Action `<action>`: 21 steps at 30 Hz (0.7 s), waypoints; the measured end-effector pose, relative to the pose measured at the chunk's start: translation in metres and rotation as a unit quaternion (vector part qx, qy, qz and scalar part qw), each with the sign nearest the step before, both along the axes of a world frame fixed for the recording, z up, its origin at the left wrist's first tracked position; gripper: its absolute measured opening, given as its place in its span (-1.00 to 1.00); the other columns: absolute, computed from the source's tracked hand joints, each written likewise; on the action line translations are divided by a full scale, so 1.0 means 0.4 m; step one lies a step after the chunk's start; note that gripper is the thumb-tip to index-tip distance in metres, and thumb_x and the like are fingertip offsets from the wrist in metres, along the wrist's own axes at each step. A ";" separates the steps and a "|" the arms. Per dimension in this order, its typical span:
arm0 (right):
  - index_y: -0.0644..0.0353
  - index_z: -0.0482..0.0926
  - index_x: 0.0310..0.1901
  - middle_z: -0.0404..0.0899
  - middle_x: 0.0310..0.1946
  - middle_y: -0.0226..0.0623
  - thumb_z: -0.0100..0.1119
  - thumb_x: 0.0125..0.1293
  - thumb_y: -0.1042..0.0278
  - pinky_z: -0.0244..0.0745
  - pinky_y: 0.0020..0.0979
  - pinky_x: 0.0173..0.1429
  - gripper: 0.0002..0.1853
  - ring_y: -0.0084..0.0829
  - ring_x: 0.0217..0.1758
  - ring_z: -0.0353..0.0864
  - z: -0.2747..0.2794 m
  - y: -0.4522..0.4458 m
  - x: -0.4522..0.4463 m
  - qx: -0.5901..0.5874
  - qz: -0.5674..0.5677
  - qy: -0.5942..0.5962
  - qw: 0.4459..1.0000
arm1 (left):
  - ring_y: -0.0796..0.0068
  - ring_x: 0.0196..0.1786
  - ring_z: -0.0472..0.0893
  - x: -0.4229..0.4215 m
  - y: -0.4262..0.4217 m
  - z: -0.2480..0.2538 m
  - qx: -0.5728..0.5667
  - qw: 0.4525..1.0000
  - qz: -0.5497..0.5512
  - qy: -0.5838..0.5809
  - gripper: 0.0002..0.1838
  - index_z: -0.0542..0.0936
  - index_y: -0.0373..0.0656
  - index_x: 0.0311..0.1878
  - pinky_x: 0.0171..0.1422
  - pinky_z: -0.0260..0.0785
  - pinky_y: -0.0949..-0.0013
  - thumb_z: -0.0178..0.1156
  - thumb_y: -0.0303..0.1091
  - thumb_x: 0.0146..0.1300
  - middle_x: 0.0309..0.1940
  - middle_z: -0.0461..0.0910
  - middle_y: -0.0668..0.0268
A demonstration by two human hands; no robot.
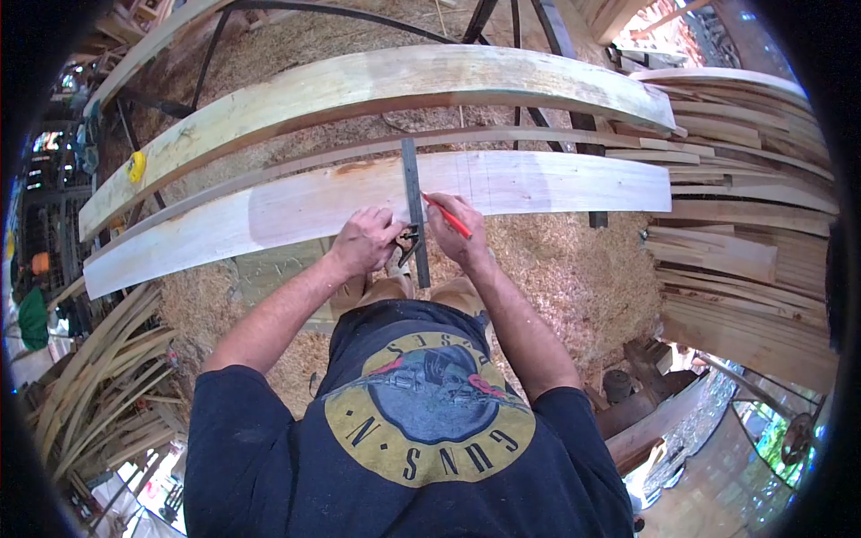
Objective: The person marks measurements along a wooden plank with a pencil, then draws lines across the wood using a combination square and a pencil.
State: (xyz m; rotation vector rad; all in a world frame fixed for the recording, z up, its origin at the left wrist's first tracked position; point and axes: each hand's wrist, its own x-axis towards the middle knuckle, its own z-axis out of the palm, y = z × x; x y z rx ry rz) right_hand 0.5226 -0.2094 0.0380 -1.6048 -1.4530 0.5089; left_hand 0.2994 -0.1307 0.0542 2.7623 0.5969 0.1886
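A long, pale wooden board (556,182) lies crosswise in front of me, with faint pencil lines across it right of the middle. Across its width rests the dark metal blade of a combination square (413,184), whose head is at the board's near edge. My left hand (363,240) grips the square by that head, the fingers closed around it. Just right of the blade, my right hand (459,235) pinches a red pencil (456,221), its tip on or close to the board beside the blade.
Beyond the board runs a thicker beam (386,82) carrying a small yellow object (136,167), perhaps a tape measure. Dark metal supports (585,134) stand beneath. Stacked planks (744,211) fill the right side, thin strips (99,386) the lower left. Wood shavings (574,278) cover the floor.
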 end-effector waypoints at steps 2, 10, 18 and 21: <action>0.19 0.71 0.02 0.80 -0.10 -0.13 0.33 0.28 0.53 0.71 -0.18 0.07 -0.73 -0.09 -0.02 0.80 0.000 -0.002 0.001 0.006 0.005 -0.001 1.000 | 0.19 -0.06 0.62 0.000 0.001 -0.003 -0.005 1.000 0.000 -0.006 -0.39 0.69 -0.04 0.19 0.06 0.52 0.14 0.52 -0.27 -0.03 -0.17 0.57 0.23; 0.22 0.73 0.01 0.81 -0.12 -0.09 0.33 0.36 0.51 0.71 -0.19 0.06 -0.79 -0.10 -0.04 0.81 0.000 -0.001 0.000 0.023 0.012 -0.020 0.999 | 0.17 -0.07 0.61 0.002 0.002 0.002 -0.003 1.000 -0.001 -0.011 -0.38 0.68 -0.05 0.18 0.06 0.51 0.12 0.53 -0.29 -0.06 -0.19 0.54 0.22; 0.20 0.71 0.05 0.81 -0.11 -0.12 0.36 0.32 0.50 0.70 -0.18 0.06 -0.73 -0.09 -0.05 0.80 0.001 -0.010 -0.007 0.039 0.019 -0.057 0.997 | 0.17 -0.08 0.61 0.004 0.001 0.001 -0.002 1.000 0.001 -0.017 -0.41 0.67 -0.04 0.16 0.04 0.51 0.11 0.51 -0.30 -0.05 -0.21 0.54 0.21; 0.20 0.71 0.05 0.80 -0.11 -0.10 0.36 0.32 0.49 0.70 -0.17 0.06 -0.73 -0.08 -0.04 0.80 -0.005 -0.018 -0.004 0.025 0.032 -0.065 0.997 | 0.18 -0.06 0.62 0.002 -0.002 -0.001 -0.004 1.000 -0.002 -0.010 -0.40 0.66 -0.05 0.17 0.05 0.51 0.11 0.50 -0.28 -0.06 -0.19 0.55 0.21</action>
